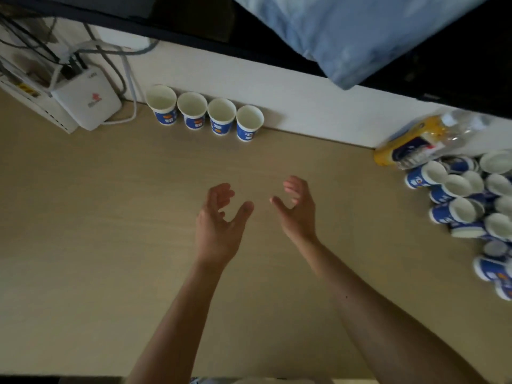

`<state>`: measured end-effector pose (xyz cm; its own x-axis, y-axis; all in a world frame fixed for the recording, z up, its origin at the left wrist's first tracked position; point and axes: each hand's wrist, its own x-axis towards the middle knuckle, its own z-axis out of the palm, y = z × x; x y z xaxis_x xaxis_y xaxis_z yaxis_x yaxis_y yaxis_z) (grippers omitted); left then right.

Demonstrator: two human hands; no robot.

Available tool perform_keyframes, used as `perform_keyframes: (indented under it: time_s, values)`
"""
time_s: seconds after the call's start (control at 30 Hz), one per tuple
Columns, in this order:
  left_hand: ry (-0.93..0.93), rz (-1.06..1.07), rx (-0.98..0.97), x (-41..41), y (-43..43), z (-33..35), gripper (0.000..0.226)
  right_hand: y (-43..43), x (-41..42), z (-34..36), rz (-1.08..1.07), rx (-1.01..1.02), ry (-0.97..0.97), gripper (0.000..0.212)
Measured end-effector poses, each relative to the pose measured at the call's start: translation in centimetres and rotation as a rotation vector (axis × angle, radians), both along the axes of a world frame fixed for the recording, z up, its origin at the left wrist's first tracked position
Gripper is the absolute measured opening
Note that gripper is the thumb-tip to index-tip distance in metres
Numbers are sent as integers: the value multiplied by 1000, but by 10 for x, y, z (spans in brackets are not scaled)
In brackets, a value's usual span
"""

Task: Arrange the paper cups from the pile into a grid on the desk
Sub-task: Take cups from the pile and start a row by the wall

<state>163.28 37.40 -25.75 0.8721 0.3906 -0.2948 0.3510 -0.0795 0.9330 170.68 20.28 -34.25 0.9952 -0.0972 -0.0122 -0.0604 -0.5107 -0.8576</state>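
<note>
Fingers (pixel 221 192) of left hand (pixel 219 225) loosely spread and half curved, holding nothing; likewise those of right hand (pixel 296 212). Palms turned toward each other above middle of worktop (pixel 110 231), touching no cup. Four paper cups (pixel 221 115) upright, mouths up, side by side in a row against back wall (pixel 304 106); probably the first line of the grid, leaving room in front for further rows. Pile (pixel 471 206) of unsorted cups at right edge, mostly on their sides, well apart from both hands; likely the next reach for right hand. Blue cup print with white characters and an orange mark, too blurred to read. Bottle (pixel 421 142) of yellow drink lying beside pile, label unreadable. White box (pixel 86 106) at left, with red logo, lettering illegible.
</note>
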Motion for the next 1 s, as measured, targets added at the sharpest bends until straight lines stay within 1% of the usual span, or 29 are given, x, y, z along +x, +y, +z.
perform_keyframes:
  time_s: [0.17, 0.37, 0.53, 0.67, 0.73, 0.83, 0.93, 1.0]
  values:
    - [-6, -96, 10, -13, -49, 18, 43, -56, -42, 35, -22, 47, -4, 48]
    - [-35, -210, 29, -32, -130, 37, 41, -131, -61, 66, -118, 125, -48, 44]
    - [-36, -203, 21, -43, -214, 54, 39, -207, -68, 86, -128, 143, -45, 39]
    - [-26, -231, 10, -53, -282, 60, 37, -281, -73, 95, -196, 164, -20, 35]
    - [-30, -252, 19, -57, -312, 62, 38, -318, -77, 92, -235, 127, -9, 32]
    - [-35, -271, 32, -60, -352, 64, 37, -370, -76, 80, -255, -39, -53, 28]
    - [-41, -283, 34, -63, -383, 68, 36, -409, -60, 69, -193, -198, -52, 26]
    - [-47, -281, 34, -66, -398, 70, 36, -427, -46, 64, -108, -316, -29, 29]
